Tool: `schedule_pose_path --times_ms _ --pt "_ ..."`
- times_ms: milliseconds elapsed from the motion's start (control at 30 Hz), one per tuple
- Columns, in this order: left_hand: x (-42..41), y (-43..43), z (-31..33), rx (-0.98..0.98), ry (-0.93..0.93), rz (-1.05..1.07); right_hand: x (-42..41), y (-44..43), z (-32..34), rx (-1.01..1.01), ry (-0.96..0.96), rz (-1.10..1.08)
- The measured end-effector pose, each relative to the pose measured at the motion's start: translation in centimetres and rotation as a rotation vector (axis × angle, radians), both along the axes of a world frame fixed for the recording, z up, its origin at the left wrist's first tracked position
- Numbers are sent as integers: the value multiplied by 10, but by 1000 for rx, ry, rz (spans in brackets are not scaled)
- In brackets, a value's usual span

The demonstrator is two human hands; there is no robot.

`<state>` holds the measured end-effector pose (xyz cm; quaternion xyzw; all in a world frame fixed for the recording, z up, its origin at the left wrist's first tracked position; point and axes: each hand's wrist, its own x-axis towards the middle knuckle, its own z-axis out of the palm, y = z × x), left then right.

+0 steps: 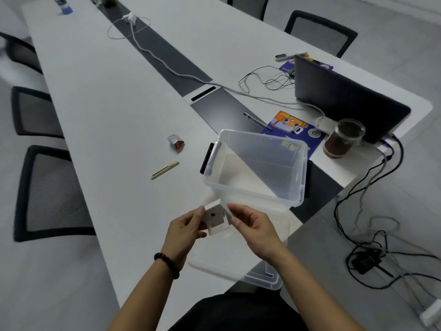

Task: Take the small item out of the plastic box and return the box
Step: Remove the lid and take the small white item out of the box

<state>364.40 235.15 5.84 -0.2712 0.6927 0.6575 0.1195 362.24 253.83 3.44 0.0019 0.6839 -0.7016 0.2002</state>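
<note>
Both hands (188, 226) hold small white item (216, 219).

The plastic box (257, 168) stands on the worktop (107, 115), lid off, nothing visible in it. Its lid (238, 266) lies flat nearer the person, at the worktop's near edge. Between box and lid, above the worktop, the small item (216, 219) sits between the left hand (186, 231) and the right hand (256, 231). Left of the box lie a pen (165, 170) and, behind it, a small packet (176, 141). Behind the box lies a booklet (290, 131); to its right a jar (342, 138), with a laptop (343, 96) behind that. Chairs (50, 194) line the worktop's left side.
</note>
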Motion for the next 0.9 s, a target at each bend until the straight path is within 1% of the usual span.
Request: schedule_pose_path --times_ms 67,167,233,333,500,600,733,900 --pt "9 -12 -2 22 6 86 -1 -17 -8 146 84 38" --pt "24 -32 -9 24 5 232 1 -48 -21 371 265 33" --pt "34 -47 -16 17 -10 305 3 -70 -29 474 338 96" --pt "48 -72 -31 -33 -43 348 6 -99 -36 517 258 281" --pt "67 -111 -66 -51 -89 399 10 -136 -47 504 -21 501" --pt "71 -129 -85 -72 -129 395 12 -155 -67 540 -72 616" --pt "73 -148 -109 -98 -180 385 18 -173 -86 587 -138 686" --pt "77 -162 -126 -120 -212 344 18 -189 -95 620 -125 673"
